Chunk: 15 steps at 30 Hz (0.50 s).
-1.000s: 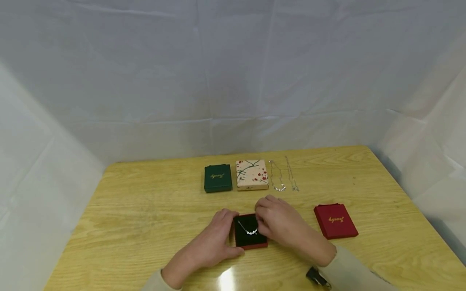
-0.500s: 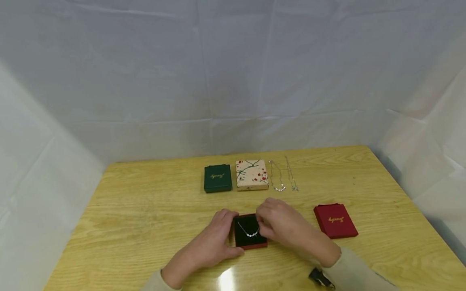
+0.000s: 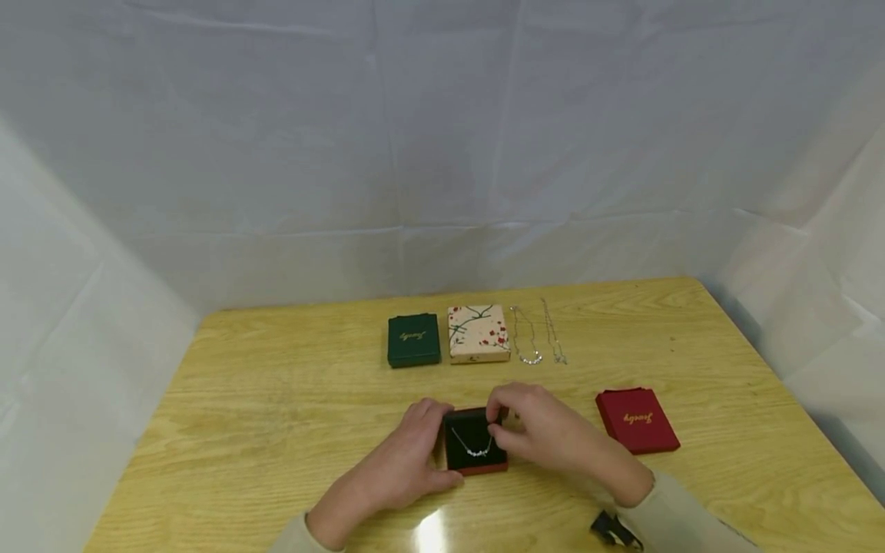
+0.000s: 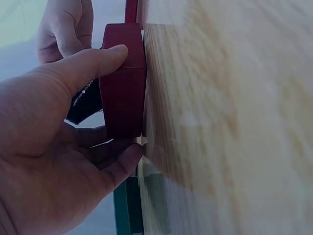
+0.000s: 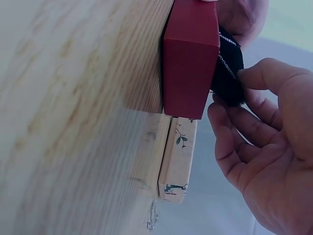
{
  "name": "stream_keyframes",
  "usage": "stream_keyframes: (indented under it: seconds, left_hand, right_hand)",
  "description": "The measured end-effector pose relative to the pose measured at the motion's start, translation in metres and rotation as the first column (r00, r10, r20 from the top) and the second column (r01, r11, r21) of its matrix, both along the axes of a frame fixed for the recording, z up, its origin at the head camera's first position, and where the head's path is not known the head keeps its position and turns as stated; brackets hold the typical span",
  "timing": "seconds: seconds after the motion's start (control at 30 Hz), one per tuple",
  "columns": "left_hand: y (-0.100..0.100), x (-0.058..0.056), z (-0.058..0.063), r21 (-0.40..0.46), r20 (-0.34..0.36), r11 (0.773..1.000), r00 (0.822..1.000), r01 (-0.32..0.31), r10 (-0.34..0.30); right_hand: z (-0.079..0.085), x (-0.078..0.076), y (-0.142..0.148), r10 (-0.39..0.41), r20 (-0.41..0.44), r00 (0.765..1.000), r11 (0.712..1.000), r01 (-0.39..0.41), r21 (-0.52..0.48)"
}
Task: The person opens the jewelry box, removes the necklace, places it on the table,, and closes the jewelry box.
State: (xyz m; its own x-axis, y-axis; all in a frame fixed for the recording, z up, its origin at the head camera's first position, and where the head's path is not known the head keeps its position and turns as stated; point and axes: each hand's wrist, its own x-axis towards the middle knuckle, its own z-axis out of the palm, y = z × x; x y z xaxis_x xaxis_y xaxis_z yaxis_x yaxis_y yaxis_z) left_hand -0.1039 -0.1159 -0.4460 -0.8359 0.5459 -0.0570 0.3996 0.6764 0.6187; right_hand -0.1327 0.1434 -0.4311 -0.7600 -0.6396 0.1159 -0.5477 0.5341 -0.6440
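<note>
A small red jewelry box base point(image 5: 190, 73) stands on the table in front of me. My left hand point(image 3: 408, 461) grips it from the left, thumb on the near side and fingers around the far side. A black pad point(image 5: 229, 73) tilts up out of the box, rising above its rim in both wrist views. Across the pad lies a silver necklace point(image 3: 478, 453) with a curved row of sparkling stones. My right hand point(image 3: 542, 426) pinches the pad's far right edge between thumb and fingers. Part of the chain is hidden behind the pad or fingers.
A red "Jewelry" lid point(image 3: 638, 421) lies to the right. Farther back are a green box point(image 3: 413, 338), a floral box point(image 3: 478, 334) and two silver necklaces, one with stones point(image 3: 531, 359) and a thinner one point(image 3: 558, 357). A black strap point(image 3: 614, 530) hangs by the right cuff.
My right hand has shifted slightly right and its fingers have spread more. The pad has tilted up at its far side, and the necklace sits lower in the head view. My left hand stays put.
</note>
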Motion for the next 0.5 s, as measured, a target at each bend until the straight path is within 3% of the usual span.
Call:
stream_keyframes:
  seconds: [0.27,0.5]
  left_hand:
    - [-0.0003,-0.0001,0.0001,0.006,0.005,1.0,1.0,0.005,-0.005]
    - [-0.0007,-0.001,0.0,0.006,0.013,1.0,1.0,0.005,-0.005]
  right_hand:
    - [0.0009,0.0003,0.0005,-0.014,0.164,0.986,0.996,0.028,-0.084]
    - [0.0014,-0.0005,0.0005,-0.032,0.199,0.98,0.993,0.053,-0.101]
